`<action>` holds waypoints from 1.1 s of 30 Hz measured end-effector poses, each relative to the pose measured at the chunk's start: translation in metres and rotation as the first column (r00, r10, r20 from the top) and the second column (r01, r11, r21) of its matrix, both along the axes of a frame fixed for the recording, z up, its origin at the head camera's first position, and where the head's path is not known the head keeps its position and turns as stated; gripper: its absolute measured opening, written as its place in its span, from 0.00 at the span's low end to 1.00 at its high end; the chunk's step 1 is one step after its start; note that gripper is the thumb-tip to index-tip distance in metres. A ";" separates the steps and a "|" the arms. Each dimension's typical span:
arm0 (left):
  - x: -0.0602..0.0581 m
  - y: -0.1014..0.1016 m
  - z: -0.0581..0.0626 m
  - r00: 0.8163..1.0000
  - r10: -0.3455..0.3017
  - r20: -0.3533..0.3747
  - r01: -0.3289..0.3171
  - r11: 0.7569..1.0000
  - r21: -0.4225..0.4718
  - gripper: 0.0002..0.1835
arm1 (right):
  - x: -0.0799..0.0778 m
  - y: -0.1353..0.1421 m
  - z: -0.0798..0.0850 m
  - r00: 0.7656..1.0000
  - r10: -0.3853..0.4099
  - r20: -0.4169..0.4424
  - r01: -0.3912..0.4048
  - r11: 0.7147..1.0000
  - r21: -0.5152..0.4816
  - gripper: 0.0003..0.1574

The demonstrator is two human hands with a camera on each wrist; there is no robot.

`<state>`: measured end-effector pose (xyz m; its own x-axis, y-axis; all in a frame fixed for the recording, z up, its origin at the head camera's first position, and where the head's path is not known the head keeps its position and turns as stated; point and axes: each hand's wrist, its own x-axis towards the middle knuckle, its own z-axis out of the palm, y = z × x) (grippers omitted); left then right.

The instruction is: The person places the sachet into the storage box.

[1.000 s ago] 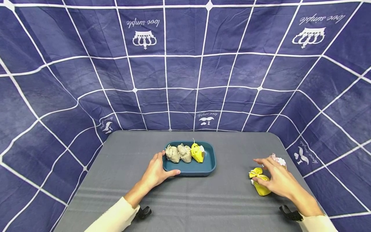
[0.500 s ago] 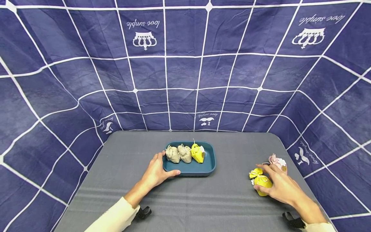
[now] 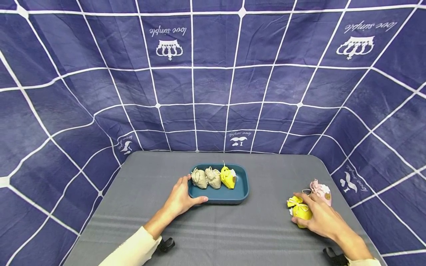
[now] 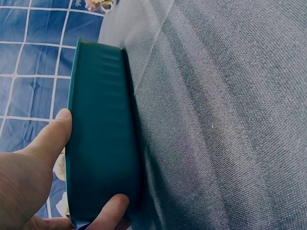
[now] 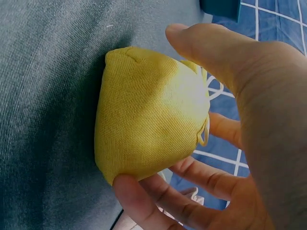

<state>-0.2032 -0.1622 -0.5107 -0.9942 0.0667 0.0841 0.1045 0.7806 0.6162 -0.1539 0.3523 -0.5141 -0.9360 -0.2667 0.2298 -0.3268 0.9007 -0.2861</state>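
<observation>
In the head view my left hand (image 3: 183, 199) holds the near left corner of a dark teal tray (image 3: 244, 190). The left wrist view shows fingertips on the tray's wall (image 4: 103, 124). Two beige drawstring pouches (image 3: 199, 178) and a yellow one (image 3: 227, 177) with a white flower sit side by side in the tray. At the right, my right hand (image 3: 322, 217) reaches around another yellow drawstring pouch (image 5: 146, 115). One fingertip meets its lower corner in the right wrist view, while the thumb's tip stands off from it, with grey cloth showing between.
A pink pouch (image 3: 321, 191) with a white flower lies just beyond the right hand. Grey cloth (image 3: 253, 232) covers the tabletop. Blue gridded curtains (image 3: 216, 85) close off the back and both sides.
My right hand has come down around the yellow pouch, its thumb now lower along it. More of the pink pouch shows. The left hand and tray keep their place; the view has tilted slightly.
</observation>
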 end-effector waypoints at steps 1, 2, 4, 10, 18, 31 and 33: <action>0.000 0.000 0.000 1.000 0.001 0.002 -0.001 1.000 0.002 0.66 | 0.000 0.000 0.000 1.000 -0.003 0.000 0.003 1.000 0.000 0.58; 0.000 0.000 0.000 1.000 0.002 0.003 -0.002 1.000 0.004 0.66 | 0.000 0.000 -0.001 1.000 -0.006 0.002 0.006 1.000 0.001 0.58; 0.000 0.000 0.000 1.000 0.001 0.000 -0.001 1.000 0.006 0.66 | 0.000 0.000 -0.001 1.000 -0.009 0.000 0.009 1.000 0.001 0.58; 0.000 0.001 0.000 1.000 -0.003 -0.014 0.003 1.000 0.014 0.65 | -0.001 -0.002 -0.002 1.000 -0.021 0.004 0.021 1.000 0.013 0.58; 0.000 0.001 -0.001 1.000 -0.005 -0.017 0.005 1.000 0.016 0.65 | -0.002 -0.003 -0.003 1.000 -0.023 0.012 0.022 0.999 0.029 0.56; 0.001 0.001 -0.001 1.000 -0.002 -0.009 0.002 1.000 0.012 0.65 | -0.005 -0.004 -0.007 0.999 0.012 -0.038 -0.011 1.000 0.028 0.51; 0.001 0.001 -0.001 1.000 -0.001 -0.010 0.001 1.000 0.011 0.65 | -0.006 -0.004 -0.008 0.999 0.017 -0.048 -0.016 0.999 0.027 0.51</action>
<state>-0.2020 -0.1615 -0.5117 -0.9932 0.0668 0.0950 0.1117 0.7738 0.6235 -0.1597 0.3484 -0.5216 -0.9195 -0.2886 0.2670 -0.3544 0.9023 -0.2453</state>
